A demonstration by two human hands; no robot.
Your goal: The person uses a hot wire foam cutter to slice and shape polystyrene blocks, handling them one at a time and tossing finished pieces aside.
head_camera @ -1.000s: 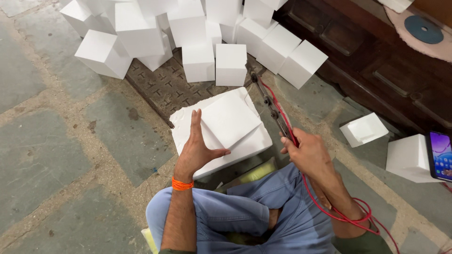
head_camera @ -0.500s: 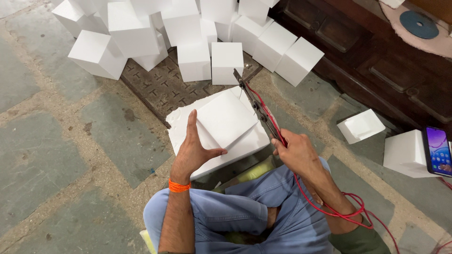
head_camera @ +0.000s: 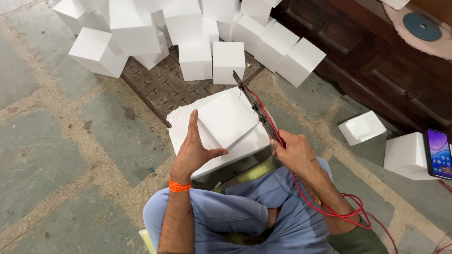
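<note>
We steady a white foam block and run a wired cutting tool along its right edge.

Our left hand lies flat on the near left part of the block, fingers spread and unclenched, thumb pointing right, an orange band at the wrist; our right hand is clenched round the near end of the cutting tool, whose dark bar slants up and away along the block's right side; a red cable runs from the tool past the right forearm and loops by the knee; the block rests on a larger foam slab just ahead of our crossed legs in blue trousers; white foam cubes are heaped beyond it on the stone floor; a phone leans on a cube at the right.
</note>
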